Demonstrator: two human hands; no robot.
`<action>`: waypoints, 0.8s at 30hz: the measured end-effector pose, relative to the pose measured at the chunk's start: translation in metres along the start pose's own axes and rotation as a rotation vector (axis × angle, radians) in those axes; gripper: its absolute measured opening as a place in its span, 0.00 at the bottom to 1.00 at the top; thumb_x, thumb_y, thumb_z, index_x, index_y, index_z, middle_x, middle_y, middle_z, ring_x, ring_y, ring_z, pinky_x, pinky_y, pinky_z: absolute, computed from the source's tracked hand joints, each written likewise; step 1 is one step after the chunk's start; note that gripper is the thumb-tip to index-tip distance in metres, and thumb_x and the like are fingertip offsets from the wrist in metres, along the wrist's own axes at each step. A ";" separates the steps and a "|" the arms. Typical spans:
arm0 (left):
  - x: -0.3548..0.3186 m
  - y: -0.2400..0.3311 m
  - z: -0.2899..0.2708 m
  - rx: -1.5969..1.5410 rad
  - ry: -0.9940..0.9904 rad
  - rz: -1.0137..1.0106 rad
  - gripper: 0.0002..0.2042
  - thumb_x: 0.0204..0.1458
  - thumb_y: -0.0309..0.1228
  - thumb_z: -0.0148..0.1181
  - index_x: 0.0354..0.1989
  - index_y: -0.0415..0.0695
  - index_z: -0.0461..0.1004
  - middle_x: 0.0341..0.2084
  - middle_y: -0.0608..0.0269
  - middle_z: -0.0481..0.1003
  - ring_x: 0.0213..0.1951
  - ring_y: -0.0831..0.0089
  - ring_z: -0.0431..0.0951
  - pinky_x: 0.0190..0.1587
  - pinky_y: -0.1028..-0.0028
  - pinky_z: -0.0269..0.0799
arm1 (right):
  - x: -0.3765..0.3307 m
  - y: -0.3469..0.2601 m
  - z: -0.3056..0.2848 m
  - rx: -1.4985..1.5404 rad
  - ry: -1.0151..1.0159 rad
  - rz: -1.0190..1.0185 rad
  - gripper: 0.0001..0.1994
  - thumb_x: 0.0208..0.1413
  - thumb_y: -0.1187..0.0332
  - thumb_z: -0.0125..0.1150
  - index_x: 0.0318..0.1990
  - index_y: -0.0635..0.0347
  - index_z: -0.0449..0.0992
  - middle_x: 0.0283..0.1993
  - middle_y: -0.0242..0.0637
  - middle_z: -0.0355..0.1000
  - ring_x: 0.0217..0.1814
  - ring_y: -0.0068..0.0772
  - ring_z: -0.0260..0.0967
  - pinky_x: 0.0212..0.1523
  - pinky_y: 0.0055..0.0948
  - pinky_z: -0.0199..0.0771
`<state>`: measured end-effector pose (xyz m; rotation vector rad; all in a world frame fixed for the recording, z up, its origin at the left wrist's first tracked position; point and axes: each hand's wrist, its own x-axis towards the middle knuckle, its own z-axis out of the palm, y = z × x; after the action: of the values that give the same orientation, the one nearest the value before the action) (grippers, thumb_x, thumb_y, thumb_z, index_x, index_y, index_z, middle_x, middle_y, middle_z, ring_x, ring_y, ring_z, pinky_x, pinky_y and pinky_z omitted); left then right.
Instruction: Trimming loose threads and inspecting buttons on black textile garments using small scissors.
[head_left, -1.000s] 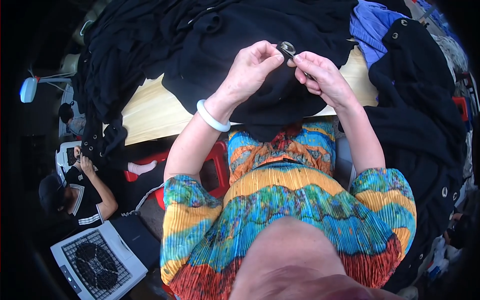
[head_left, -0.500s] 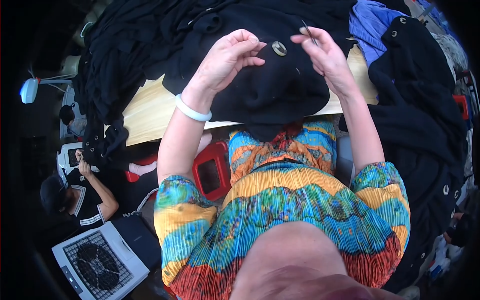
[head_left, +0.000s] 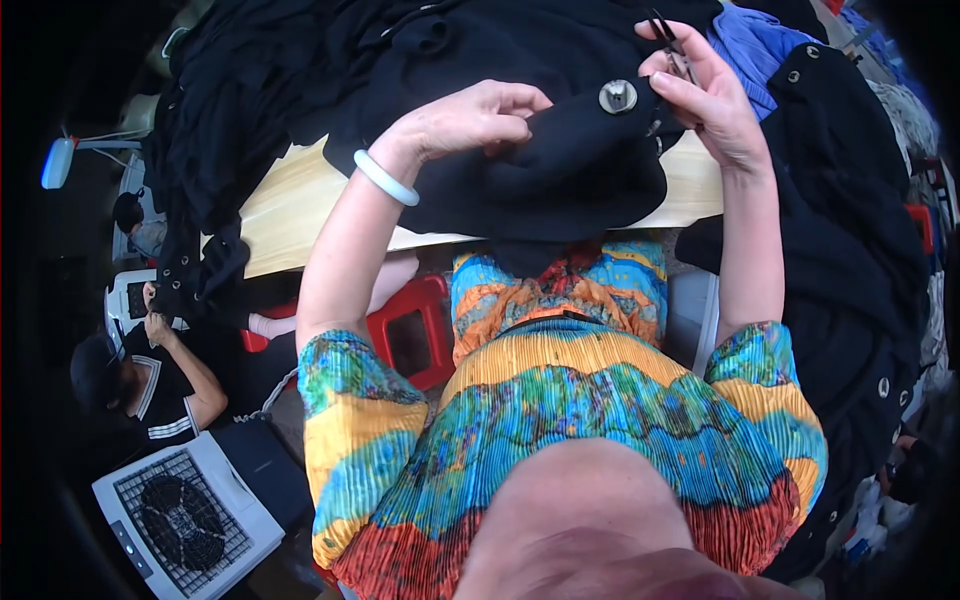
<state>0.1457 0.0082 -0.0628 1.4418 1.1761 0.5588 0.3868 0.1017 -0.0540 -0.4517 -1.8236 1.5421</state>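
My left hand pinches a fold of the black garment, fingers closed on the cloth just left of the metal button. My right hand grips the cloth at the button's right side and also holds a thin dark tool, perhaps snips; I cannot tell its kind. The garment lies bunched at the near edge of the wooden table, hanging over toward my lap. I judge the tool's tip could nick the cloth or my left fingers if the fold slips, since both hands work so close together. More black clothes heap across the far side, crowding the table, with blue cloth at the far right. A red stool stands below, and a person sits beside a white fan.
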 end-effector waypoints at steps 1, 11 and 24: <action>0.000 0.000 0.000 0.000 -0.001 0.004 0.12 0.44 0.26 0.50 0.38 0.39 0.69 0.23 0.73 0.69 0.22 0.88 0.65 0.27 0.85 0.64 | 0.000 -0.003 -0.005 -0.067 -0.035 -0.003 0.23 0.48 0.70 0.55 0.53 0.59 0.61 0.31 0.23 0.66 0.21 0.04 0.53 0.17 0.05 0.44; -0.037 0.057 -0.014 0.307 0.257 0.174 0.07 0.43 0.29 0.54 0.30 0.40 0.71 0.18 0.73 0.65 0.20 0.85 0.63 0.24 0.84 0.59 | 0.009 -0.032 -0.040 0.185 0.102 -0.115 0.18 0.46 0.74 0.57 0.46 0.58 0.62 0.23 0.23 0.59 0.17 0.11 0.53 0.18 0.08 0.54; -0.026 0.011 0.012 -0.463 0.209 0.064 0.06 0.43 0.21 0.49 0.30 0.42 0.71 0.21 0.75 0.70 0.23 0.88 0.68 0.27 0.88 0.63 | 0.015 0.024 0.009 -0.085 -0.220 -0.121 0.21 0.46 0.72 0.51 0.51 0.65 0.61 0.47 0.40 0.67 0.54 0.28 0.59 0.54 0.25 0.57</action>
<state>0.1499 -0.0191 -0.0482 1.0436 1.0733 0.9752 0.3658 0.1111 -0.0732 -0.2123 -2.0501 1.4838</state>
